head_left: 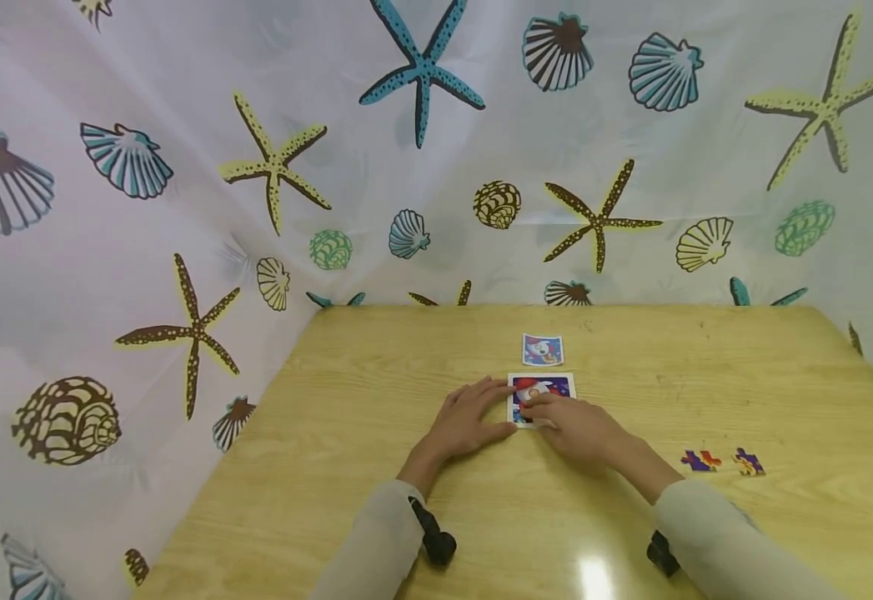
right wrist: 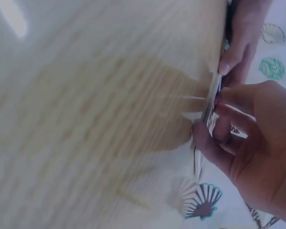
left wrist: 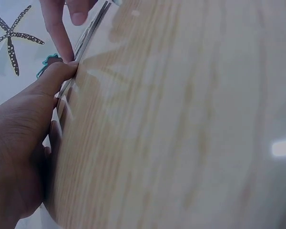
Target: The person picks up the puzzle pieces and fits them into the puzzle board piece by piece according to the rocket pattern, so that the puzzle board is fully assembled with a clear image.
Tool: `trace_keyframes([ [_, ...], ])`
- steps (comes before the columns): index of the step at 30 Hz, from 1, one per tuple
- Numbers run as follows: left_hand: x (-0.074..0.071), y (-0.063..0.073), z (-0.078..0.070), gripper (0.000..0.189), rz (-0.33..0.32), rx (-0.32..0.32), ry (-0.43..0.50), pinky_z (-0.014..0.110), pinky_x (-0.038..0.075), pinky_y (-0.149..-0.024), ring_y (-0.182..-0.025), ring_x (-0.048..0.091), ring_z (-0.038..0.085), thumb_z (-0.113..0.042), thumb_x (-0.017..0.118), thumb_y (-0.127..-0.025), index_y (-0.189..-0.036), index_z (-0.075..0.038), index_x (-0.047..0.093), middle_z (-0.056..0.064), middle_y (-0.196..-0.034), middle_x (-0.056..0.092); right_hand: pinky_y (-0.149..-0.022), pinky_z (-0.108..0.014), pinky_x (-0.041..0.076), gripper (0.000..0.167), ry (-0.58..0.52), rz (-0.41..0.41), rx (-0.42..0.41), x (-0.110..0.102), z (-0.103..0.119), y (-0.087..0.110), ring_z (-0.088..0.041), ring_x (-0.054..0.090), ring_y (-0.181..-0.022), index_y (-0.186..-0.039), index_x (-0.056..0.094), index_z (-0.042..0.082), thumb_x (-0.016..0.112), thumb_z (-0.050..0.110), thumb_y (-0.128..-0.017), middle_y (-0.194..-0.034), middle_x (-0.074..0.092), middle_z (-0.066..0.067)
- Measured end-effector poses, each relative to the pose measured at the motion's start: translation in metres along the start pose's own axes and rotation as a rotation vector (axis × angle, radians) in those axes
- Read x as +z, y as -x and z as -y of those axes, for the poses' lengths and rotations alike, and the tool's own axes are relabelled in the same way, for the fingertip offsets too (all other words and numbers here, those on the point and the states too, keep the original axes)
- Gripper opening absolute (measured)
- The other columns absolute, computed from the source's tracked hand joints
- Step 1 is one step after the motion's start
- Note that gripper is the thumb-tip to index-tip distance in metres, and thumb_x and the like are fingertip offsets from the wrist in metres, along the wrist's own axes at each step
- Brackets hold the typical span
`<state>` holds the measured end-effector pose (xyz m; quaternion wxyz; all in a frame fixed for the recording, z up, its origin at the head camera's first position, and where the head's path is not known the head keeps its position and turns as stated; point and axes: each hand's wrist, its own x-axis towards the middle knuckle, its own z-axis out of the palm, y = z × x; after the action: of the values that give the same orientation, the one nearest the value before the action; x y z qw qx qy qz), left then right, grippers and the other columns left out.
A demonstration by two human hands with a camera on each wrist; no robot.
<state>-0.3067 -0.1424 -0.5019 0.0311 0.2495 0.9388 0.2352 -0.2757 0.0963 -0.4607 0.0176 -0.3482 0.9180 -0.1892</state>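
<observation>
A small square jigsaw puzzle (head_left: 541, 376) with a white border and a red-and-white rocket picture lies flat on the wooden table. My left hand (head_left: 468, 418) rests at its left side, fingers near the upper left edge and thumb by the lower left corner. From the right, my right hand (head_left: 582, 429) reaches over the puzzle's lower part, index fingertip touching the picture near the left. In the right wrist view, the right thumb (right wrist: 207, 143) sits at the puzzle's near edge while the other fingers bend over its top. Any piece under those fingertips is hidden.
A picture card (head_left: 543, 350) with a similar rocket lies just behind the puzzle. To the right are loose purple, red and yellow puzzle pieces (head_left: 749, 462) on the table (head_left: 346, 400). A curtain (head_left: 376, 167) printed with shells and starfish surrounds the back and sides.
</observation>
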Motion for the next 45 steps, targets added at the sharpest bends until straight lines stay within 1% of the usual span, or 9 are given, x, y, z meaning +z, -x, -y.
trace_keyframes([
  [2, 0.002, 0.001, 0.0, 0.065, -0.002, 0.003, 0.009, 0.057, 0.016, -0.125, -0.159, 0.02, 0.023, -0.051, 0.061, -0.101, -0.159, -0.027, 0.044, -0.003, -0.166, 0.038, -0.111, -0.061, 0.043, 0.035, -0.116, -0.019, 0.008, 0.0, -0.003, 0.002, -0.042, 0.052, -0.139, -0.14, 0.065, 0.003, 0.055, 0.008, -0.106, -0.148, 0.058, -0.018],
  [5, 0.004, 0.001, 0.001, 0.065, -0.008, 0.006, 0.017, 0.057, 0.016, -0.125, -0.159, 0.021, 0.024, -0.049, 0.062, -0.101, -0.159, -0.026, 0.045, -0.002, -0.166, 0.038, -0.105, -0.056, 0.049, 0.037, -0.299, -0.063, 0.025, -0.003, -0.008, 0.008, -0.042, 0.055, -0.134, -0.142, 0.062, 0.002, 0.056, 0.008, -0.105, -0.145, 0.059, -0.02],
  [8, 0.004, 0.001, 0.002, 0.065, -0.009, 0.001, 0.02, 0.057, 0.015, -0.125, -0.159, 0.02, 0.024, -0.049, 0.062, -0.101, -0.159, -0.026, 0.044, -0.001, -0.166, 0.037, -0.073, -0.049, 0.061, 0.041, -0.494, -0.056, 0.078, -0.008, -0.013, 0.014, -0.039, 0.071, -0.09, -0.147, 0.057, 0.002, 0.056, 0.01, -0.106, -0.146, 0.056, -0.024],
  [10, 0.004, 0.001, 0.001, 0.066, -0.006, -0.006, 0.018, 0.056, 0.014, -0.126, -0.159, 0.02, 0.023, -0.049, 0.062, -0.101, -0.16, -0.026, 0.044, -0.002, -0.167, 0.037, -0.055, -0.045, 0.059, 0.045, -0.604, -0.033, 0.126, -0.012, -0.016, 0.019, -0.031, 0.064, -0.06, -0.151, 0.052, 0.003, 0.057, 0.013, -0.107, -0.149, 0.052, -0.027],
  [12, 0.003, 0.001, 0.0, 0.066, -0.005, -0.007, 0.021, 0.055, 0.014, -0.126, -0.159, 0.02, 0.023, -0.049, 0.062, -0.101, -0.16, -0.026, 0.044, -0.002, -0.167, 0.037, -0.045, -0.044, 0.055, 0.048, -0.692, -0.013, 0.182, -0.015, -0.02, 0.024, -0.025, 0.05, -0.042, -0.153, 0.049, 0.003, 0.058, 0.014, -0.107, -0.151, 0.049, -0.028],
  [19, 0.003, 0.002, 0.0, 0.066, -0.005, -0.009, 0.011, 0.052, 0.015, -0.126, -0.159, 0.02, 0.02, -0.051, 0.063, -0.1, -0.159, -0.027, 0.044, -0.004, -0.166, 0.037, -0.045, -0.037, 0.052, 0.058, -0.76, -0.014, 0.286, -0.027, -0.037, 0.052, -0.015, 0.045, -0.047, -0.156, 0.043, 0.004, 0.064, 0.013, -0.103, -0.149, 0.048, -0.029],
  [33, 0.003, 0.002, 0.002, 0.064, -0.009, -0.001, 0.014, 0.054, 0.016, -0.125, -0.159, 0.02, 0.023, -0.049, 0.063, -0.101, -0.158, -0.028, 0.045, -0.001, -0.166, 0.037, -0.042, -0.028, 0.042, 0.061, -0.751, -0.036, 0.325, -0.051, -0.071, 0.115, -0.01, 0.038, -0.048, -0.155, 0.042, 0.0, 0.066, 0.019, -0.103, -0.144, 0.047, -0.034],
  [39, 0.006, 0.002, 0.005, 0.062, -0.019, 0.021, 0.015, 0.056, 0.016, -0.125, -0.159, 0.02, 0.026, -0.05, 0.062, -0.101, -0.158, -0.03, 0.046, 0.001, -0.167, 0.036, -0.041, -0.03, 0.047, 0.059, -0.776, -0.01, 0.317, -0.05, -0.081, 0.139, -0.013, 0.046, -0.05, -0.154, 0.042, -0.004, 0.065, 0.019, -0.104, -0.143, 0.047, -0.036],
  [45, 0.001, 0.005, 0.0, 0.062, -0.025, 0.027, 0.015, 0.055, 0.017, -0.125, -0.159, 0.022, 0.027, -0.048, 0.063, -0.102, -0.158, -0.025, 0.047, 0.002, -0.166, 0.038, -0.042, -0.031, 0.048, 0.06, -0.741, -0.014, 0.327, -0.059, -0.088, 0.164, -0.022, 0.061, -0.06, -0.153, 0.042, -0.006, 0.065, 0.019, -0.104, -0.143, 0.044, -0.04],
])
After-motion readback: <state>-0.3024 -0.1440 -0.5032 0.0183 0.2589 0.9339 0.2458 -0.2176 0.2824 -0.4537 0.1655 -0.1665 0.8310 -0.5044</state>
